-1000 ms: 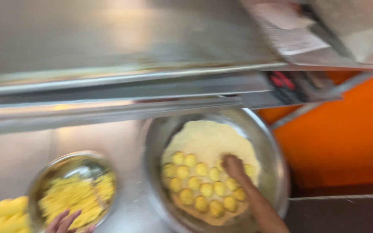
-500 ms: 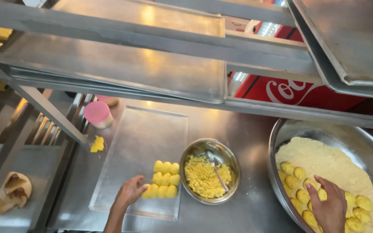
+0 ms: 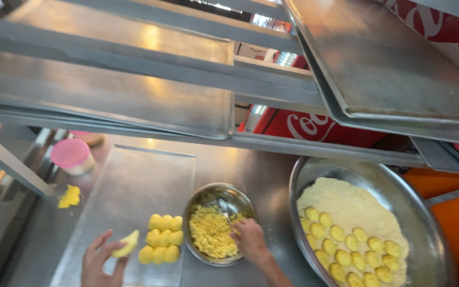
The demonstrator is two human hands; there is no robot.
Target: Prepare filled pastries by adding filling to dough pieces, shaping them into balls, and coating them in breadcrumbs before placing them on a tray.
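The left hand [image 3: 101, 259] now pinches a yellow dough piece [image 3: 127, 244] between thumb and fingers over the flat steel tray [image 3: 128, 186], just left of the cluster of shaped yellow pieces [image 3: 162, 238]; half a second ago it lay empty beside them. The right hand [image 3: 249, 238] has left the big flour pan [image 3: 426, 223] and now rests, fingers curled, in the small steel bowl [image 3: 224, 197] of yellow filling [image 3: 210, 234].

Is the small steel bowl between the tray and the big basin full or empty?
Partly full: the small steel bowl holds yellow crumbly filling across its lower half; bare metal shows above.
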